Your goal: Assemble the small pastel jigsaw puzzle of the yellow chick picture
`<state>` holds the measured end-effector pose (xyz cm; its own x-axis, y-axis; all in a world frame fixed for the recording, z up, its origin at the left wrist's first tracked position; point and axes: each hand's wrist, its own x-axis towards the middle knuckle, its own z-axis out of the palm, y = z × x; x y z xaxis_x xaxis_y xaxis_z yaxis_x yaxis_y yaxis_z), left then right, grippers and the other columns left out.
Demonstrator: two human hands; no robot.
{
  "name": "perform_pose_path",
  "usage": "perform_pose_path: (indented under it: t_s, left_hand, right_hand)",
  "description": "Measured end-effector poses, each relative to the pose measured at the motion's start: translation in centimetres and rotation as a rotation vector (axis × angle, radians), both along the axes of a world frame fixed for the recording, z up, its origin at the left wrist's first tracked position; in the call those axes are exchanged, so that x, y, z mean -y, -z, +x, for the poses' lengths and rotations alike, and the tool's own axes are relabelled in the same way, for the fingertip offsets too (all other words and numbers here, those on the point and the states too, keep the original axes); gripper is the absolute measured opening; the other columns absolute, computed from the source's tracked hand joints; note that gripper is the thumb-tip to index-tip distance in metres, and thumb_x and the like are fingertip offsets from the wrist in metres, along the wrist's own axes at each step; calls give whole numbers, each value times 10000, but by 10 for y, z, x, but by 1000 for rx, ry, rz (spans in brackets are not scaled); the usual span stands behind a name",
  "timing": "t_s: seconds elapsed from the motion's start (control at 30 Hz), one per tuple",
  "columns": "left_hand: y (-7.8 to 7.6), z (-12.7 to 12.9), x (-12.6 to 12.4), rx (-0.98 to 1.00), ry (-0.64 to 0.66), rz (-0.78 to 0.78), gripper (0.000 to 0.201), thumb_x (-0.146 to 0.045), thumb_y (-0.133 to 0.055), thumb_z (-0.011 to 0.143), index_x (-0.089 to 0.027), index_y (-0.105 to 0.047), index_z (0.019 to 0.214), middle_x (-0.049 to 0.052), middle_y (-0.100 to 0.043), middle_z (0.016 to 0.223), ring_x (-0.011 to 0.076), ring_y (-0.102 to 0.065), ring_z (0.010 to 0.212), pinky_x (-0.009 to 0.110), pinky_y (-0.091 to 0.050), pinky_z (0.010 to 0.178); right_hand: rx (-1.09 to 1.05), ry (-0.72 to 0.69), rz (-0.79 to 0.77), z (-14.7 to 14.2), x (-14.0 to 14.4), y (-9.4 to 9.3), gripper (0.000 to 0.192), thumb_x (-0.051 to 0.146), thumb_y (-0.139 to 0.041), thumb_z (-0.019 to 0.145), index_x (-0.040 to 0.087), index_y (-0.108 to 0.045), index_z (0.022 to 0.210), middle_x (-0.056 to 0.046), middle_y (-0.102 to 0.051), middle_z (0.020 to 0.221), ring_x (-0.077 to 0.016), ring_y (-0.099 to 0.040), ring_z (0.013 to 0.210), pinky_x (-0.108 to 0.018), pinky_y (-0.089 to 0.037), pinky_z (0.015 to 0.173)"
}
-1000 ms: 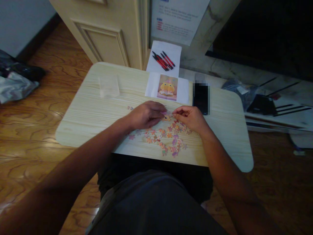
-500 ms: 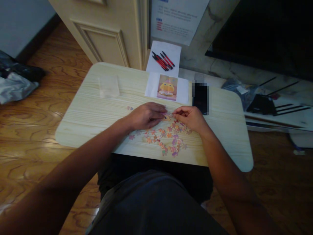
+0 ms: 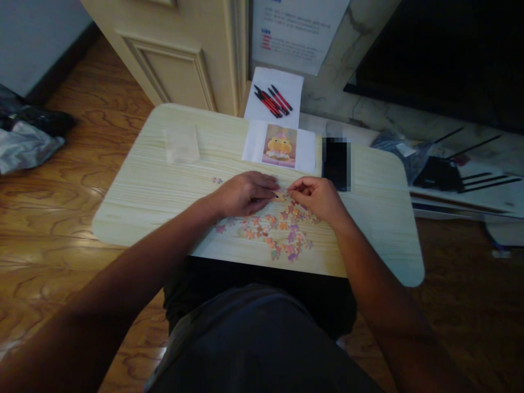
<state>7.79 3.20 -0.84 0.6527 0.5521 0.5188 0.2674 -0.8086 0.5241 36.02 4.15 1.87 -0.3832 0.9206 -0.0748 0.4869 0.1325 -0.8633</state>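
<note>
My left hand [image 3: 244,192] rests palm down on the pale wooden table [image 3: 155,180], its fingertips pressing on a small joined patch of puzzle pieces [image 3: 280,197]. My right hand [image 3: 318,196] is curled, its fingertips pinched on a small puzzle piece right beside that patch; the two hands almost touch. Several loose pink, orange and purple puzzle pieces [image 3: 282,234] lie scattered just below both hands. A printed picture of a yellow cartoon figure [image 3: 280,146] lies beyond the hands.
A clear plastic box [image 3: 182,144] stands at the back left of the table. A dark phone [image 3: 336,162] lies right of the picture. Red and black pens [image 3: 273,100] lie on white paper behind the table. Bags and dark rods lie on the floor at both sides.
Both hands stay at the same spot; the right hand's fingertips have shifted slightly toward the left hand. Nothing else has moved.
</note>
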Motion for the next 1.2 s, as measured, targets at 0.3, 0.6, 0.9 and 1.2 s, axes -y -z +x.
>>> perform_pose_path:
  t_s: [0.3,0.6,0.9,1.2]
  left_hand:
    - [2,-1,1,-44,-13,-6,251,-219,-681,1026,-273,-877,1173,109,-850,1322,300,-801,1306,509,-692,1116]
    - [1,-1,0,-21,-3,40,251,-192,-708,1023,-261,-882,1191,112,-856,1305,301,-816,1277,490,-709,1083]
    - [-1,0,1,-6,1,69,250,-179,-699,1021,-253,-884,1172,114,-864,1275,297,-827,1246,480,-716,1063]
    - [-2,0,1,3,0,39,275,-174,-692,1015,-254,-877,1202,118,-860,1282,308,-817,1273,514,-708,1078]
  right_hand:
    - [12,8,19,-4,1,-1,132,335,-802,864,206,-826,876,-33,-765,728,-166,-628,615,-318,-470,619]
    - [20,7,41,-7,3,-2,110,303,-821,857,193,-811,849,-22,-749,712,-153,-626,614,-297,-454,619]
    - [5,41,9,-8,2,-1,133,310,-833,837,193,-803,894,-24,-749,711,-150,-619,601,-281,-433,577]
    - [-50,40,-9,-4,0,0,121,316,-786,846,197,-779,863,-23,-739,739,-151,-619,626,-284,-447,588]
